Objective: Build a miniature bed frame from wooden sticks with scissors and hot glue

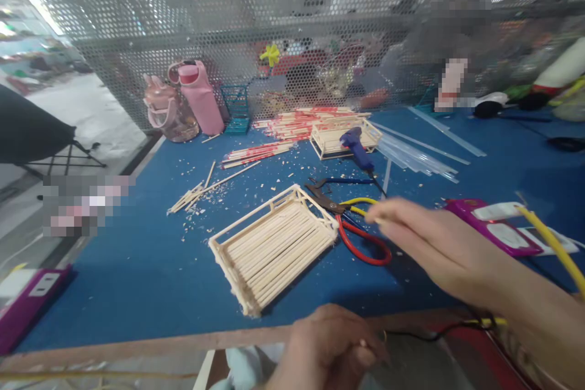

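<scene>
My left hand is low at the table's front edge, its fingers curled closed; a small pale tip shows among them, too little to name. Above the table to the right, my right hand has thumb and fingers pressed together, with a tiny pale bit at the tips. Between them and to the left lies a tray-like frame of wooden sticks, with a slatted floor and low rails. Nearest my right hand are red-handled scissors and dark-jawed pliers, overlapping beside the frame's corner.
A smaller stick frame stands behind, a blue glue gun leaning on it. Clear glue sticks, red-marked stick bundles and loose sticks lie around. Pink bottles stand by the mesh screen; a purple power strip sits right.
</scene>
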`<state>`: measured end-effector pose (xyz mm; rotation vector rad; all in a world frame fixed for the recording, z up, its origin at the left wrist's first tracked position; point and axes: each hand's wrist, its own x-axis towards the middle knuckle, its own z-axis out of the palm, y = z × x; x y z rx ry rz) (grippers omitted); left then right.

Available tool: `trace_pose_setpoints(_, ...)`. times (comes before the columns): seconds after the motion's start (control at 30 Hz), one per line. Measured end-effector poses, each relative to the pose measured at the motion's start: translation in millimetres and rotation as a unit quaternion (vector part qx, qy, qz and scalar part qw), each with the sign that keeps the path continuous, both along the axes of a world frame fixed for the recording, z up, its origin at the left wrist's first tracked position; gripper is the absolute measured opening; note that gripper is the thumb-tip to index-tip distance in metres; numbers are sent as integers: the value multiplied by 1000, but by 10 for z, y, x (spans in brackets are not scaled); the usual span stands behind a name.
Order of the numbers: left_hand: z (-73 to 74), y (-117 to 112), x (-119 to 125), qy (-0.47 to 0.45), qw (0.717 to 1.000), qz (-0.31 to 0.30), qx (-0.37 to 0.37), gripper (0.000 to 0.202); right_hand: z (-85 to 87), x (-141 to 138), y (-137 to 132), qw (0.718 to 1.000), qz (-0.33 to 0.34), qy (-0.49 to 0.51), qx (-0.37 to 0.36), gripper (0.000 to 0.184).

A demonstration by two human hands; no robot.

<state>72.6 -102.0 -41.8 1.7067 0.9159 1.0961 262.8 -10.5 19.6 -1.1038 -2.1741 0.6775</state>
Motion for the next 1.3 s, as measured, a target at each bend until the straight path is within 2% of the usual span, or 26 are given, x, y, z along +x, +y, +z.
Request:
trace_pose_setpoints(0.03,-12,26,11,32,999,5,-2,25,-33,-33,187,999,-27,-33,10,16)
trace_pose_setpoints(0.1,-21,78,-3,67,996,58,-12,25,-132,-101,567,975,-83,-194,76,18)
trace_pose_setpoints(0.2,0,148,-109,82,990,111,-15,24,-275,-165,972,948,-26,-290,126,23)
trace_pose_setpoints(0.27,18,181,-190,81,987,133,-37,23,-302,-191,1031,946,-21,-280,164,23)
trace_pose_setpoints(0.33,22,198,-241,39,983,153,-97,18,-255,-226,909,955,-39,-217,199,26)
trace_pose_setpoints(0.4,13,202,-251,-61,967,155,-194,18,-159,-276,662,972,-29,-127,195,23)
trace_pose_setpoints(0.5,-4,195,-219,-245,916,111,-299,41,-36,-368,247,993,61,-39,95,20)
trace_pose_setpoints(0.57,-5,186,-194,-314,894,78,-310,46,-27,-429,36,989,144,0,37,18)
trace_pose_setpoints(0.63,10,170,-180,-333,890,70,-303,45,-76,-477,-97,975,218,34,-18,18)
trace_pose_setpoints(0.7,40,146,-178,-328,894,71,-296,43,-155,-505,-168,967,240,66,-58,17)
trace_pose_setpoints(0.83,118,78,-188,-287,910,93,-283,40,-304,-520,-222,975,175,121,-71,12)
trace_pose_setpoints(0.9,144,45,-192,-284,913,101,-276,36,-361,-535,-252,968,149,165,-113,10)
trace_pose_setpoints(0.97,147,21,-196,-296,912,90,-269,32,-417,-574,-301,938,131,242,-210,9)
trace_pose_setpoints(1.0,142,13,-198,-304,912,81,-265,31,-448,-604,-333,908,129,290,-273,10)
trace_pose_setpoints(1.1,111,-1,-203,-325,909,69,-251,31,-548,-726,-443,773,145,434,-440,17)
trace_pose_setpoints(1.17,92,-7,-207,-331,908,76,-243,34,-614,-816,-515,701,146,497,-491,22)
trace_pose_setpoints(1.23,79,-19,-210,-326,911,91,-235,35,-664,-888,-577,664,128,530,-512,27)
trace_pose_setpoints(1.3,71,-37,-208,-301,922,112,-218,32,-687,-924,-624,648,106,546,-520,30)
